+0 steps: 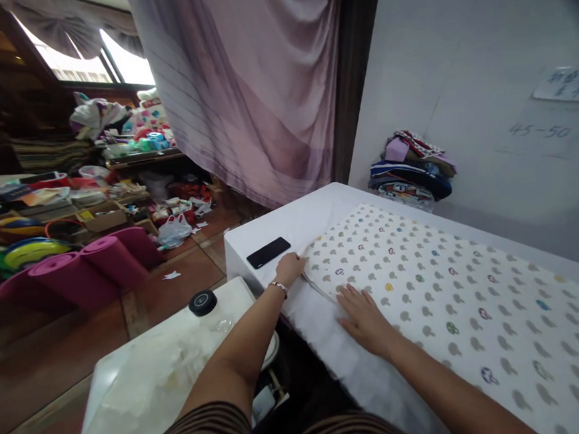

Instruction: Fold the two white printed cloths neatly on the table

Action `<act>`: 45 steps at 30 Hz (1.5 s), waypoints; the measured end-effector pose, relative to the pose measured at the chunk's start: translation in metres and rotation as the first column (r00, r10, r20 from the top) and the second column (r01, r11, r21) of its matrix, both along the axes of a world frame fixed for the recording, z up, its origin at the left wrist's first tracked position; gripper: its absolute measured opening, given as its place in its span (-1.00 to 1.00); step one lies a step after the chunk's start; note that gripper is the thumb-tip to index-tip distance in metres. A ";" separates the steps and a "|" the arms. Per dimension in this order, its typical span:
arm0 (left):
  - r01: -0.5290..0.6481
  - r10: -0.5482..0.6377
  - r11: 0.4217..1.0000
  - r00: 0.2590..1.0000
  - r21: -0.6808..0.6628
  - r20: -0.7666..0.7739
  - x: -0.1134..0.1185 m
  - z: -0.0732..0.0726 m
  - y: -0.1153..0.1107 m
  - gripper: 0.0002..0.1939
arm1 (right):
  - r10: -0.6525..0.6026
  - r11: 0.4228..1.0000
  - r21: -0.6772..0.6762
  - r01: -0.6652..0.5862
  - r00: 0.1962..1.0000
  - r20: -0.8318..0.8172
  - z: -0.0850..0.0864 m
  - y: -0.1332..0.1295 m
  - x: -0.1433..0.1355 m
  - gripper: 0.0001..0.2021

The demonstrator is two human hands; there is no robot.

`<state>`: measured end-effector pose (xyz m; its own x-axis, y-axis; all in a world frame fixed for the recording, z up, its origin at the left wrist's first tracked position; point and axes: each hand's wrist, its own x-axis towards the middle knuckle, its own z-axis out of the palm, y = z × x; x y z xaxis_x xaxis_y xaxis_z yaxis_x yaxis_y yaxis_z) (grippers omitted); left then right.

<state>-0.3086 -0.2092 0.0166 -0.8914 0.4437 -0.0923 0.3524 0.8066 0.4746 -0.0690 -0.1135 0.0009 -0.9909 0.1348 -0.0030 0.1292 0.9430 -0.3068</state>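
A white cloth printed with small grey shapes and coloured figures (414, 267) lies spread over the white-covered table (313, 208). At its near left corner my left hand (290, 268) has its fingers closed on the cloth's edge; a bracelet is on that wrist. My right hand (365, 318) lies flat on the cloth near its front edge, fingers spread. Just beyond my left hand, a black phone (269, 253) rests on the table.
On the left, a small white table (111, 371) holds a round black-lidded object (203, 303) and crumpled sheeting. Pink rolled mats (97, 259) and cluttered boxes stand behind. Folded fabrics (411, 170) are stacked by the wall. A pink curtain (258, 79) hangs behind.
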 end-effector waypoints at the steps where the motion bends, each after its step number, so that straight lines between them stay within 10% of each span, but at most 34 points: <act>1: -0.004 0.004 1.000 1.000 -0.007 0.001 0.000 0.000 0.000 -0.73 | -0.007 1.000 -0.001 0.007 1.000 -0.012 -0.002 0.002 0.008 -0.49; 11: -0.030 0.030 1.000 0.998 -0.006 0.046 -0.005 0.004 0.001 -0.75 | 0.003 1.000 0.001 -0.003 0.971 -0.239 -0.020 0.018 0.065 -0.66; 45: -0.018 0.010 0.999 0.988 0.048 0.154 -0.030 -0.008 0.009 -0.63 | 0.017 0.998 0.060 -0.006 0.981 -0.192 -0.022 0.024 0.054 -0.78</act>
